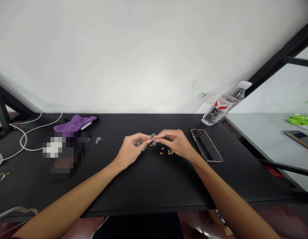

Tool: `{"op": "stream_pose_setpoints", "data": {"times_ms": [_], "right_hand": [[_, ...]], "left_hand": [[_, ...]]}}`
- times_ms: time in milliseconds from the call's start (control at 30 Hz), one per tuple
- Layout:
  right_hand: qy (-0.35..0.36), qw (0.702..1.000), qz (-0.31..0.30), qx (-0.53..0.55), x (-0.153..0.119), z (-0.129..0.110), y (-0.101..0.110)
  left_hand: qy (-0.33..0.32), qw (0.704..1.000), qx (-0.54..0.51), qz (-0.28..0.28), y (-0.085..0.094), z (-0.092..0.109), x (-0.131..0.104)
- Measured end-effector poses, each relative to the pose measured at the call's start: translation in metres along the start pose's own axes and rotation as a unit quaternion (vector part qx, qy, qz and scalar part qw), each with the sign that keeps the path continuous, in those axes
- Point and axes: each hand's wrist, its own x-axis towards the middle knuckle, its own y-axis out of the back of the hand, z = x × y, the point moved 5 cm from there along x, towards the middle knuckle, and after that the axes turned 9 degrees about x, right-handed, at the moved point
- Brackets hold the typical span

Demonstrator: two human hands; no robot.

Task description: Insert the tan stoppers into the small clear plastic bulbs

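Close together over the middle of the black table, my left hand [131, 147] and my right hand [177, 142] pinch a small clear, flower-like piece [154, 135] between thumbs and fingertips. A bit of tan shows at the right fingertips, too small to make out well. Under my left hand lies a little heap of clear-grey pieces [138, 143], partly hidden by the fingers. Several small tan pieces [169, 152] are scattered just below my right hand. One loose clear piece [98, 140] lies apart, farther left.
A smartphone [206, 145] lies right of my right hand, and a water bottle [222, 106] stands behind it near the wall. To the left are a purple cloth item [75, 123], a white cable [26, 136] and a blurred-out patch. Black metal frame bars [280, 59] rise at the right.
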Motion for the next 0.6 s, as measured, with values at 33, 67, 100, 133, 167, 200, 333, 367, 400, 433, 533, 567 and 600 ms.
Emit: {"op": "stream_pose_setpoints", "data": {"times_ms": [33, 67, 100, 133, 167, 200, 333, 367, 400, 433, 533, 567, 600], "right_hand": [[-0.001, 1.0, 0.002, 0.001, 0.0, 0.001, 0.0], [-0.005, 1.0, 0.003, 0.004, 0.0, 0.001, -0.001], [-0.009, 1.0, 0.002, 0.01, 0.0, 0.002, -0.002], [-0.014, 1.0, 0.001, 0.018, 0.0, 0.003, -0.003], [-0.019, 1.0, 0.0, 0.025, 0.0, 0.003, -0.004], [-0.023, 0.999, 0.0, 0.032, 0.0, 0.004, -0.005], [-0.036, 0.998, 0.001, 0.05, 0.0, 0.004, -0.009], [-0.039, 0.998, -0.001, 0.052, 0.0, 0.005, -0.009], [-0.041, 0.998, -0.005, 0.054, 0.0, 0.005, -0.01], [-0.042, 0.998, -0.01, 0.052, 0.0, 0.005, -0.01], [-0.031, 0.999, -0.017, 0.019, 0.001, 0.003, -0.005], [-0.025, 1.0, -0.015, 0.0, 0.001, 0.002, -0.002], [-0.019, 0.999, -0.012, -0.024, 0.002, 0.001, 0.001]], "left_hand": [[-0.003, 1.0, 0.002, 0.0, 0.0, 0.0, 0.0], [-0.007, 1.0, 0.005, 0.001, 0.0, 0.001, 0.0], [-0.011, 1.0, 0.009, 0.001, 0.001, 0.002, -0.001], [-0.015, 1.0, 0.012, 0.003, 0.001, 0.003, -0.001], [-0.019, 1.0, 0.015, 0.007, 0.002, 0.003, -0.001], [-0.022, 1.0, 0.019, 0.011, 0.002, 0.004, -0.001], [-0.039, 0.998, 0.037, 0.024, 0.003, 0.006, -0.002], [-0.045, 0.998, 0.044, 0.025, 0.003, 0.006, -0.002], [-0.052, 0.997, 0.052, 0.025, 0.003, 0.006, -0.002], [-0.058, 0.996, 0.06, 0.023, 0.003, 0.007, -0.002], [-0.07, 0.992, 0.099, 0.017, 0.002, 0.008, -0.002], [-0.077, 0.989, 0.122, 0.019, 0.002, 0.01, -0.002], [-0.089, 0.984, 0.152, 0.018, 0.002, 0.012, -0.002]]}}
